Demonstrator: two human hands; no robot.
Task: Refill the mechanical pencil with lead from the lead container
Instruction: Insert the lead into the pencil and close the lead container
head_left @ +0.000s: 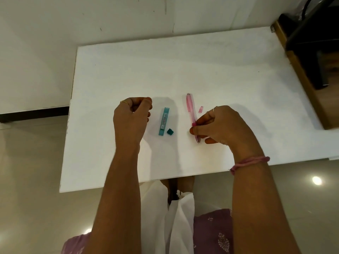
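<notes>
A pink see-through mechanical pencil [190,105] lies on the white table [220,70], tip toward me. My right hand [218,125] grips it by the lower barrel, near the tip. Its small pink cap [201,109] lies loose just right of the barrel. The teal lead container [164,121] lies flat in the middle, with its dark teal lid [170,132] off and resting beside its near end. My left hand [131,116] hovers left of the container, thumb and fingers pinched together. No lead is visible in the pinch.
The white table ends at a near edge [128,182] above my lap. A brown wooden piece of furniture [302,79] with a dark object on it stands against the table's right side. A white wall lies beyond the far edge.
</notes>
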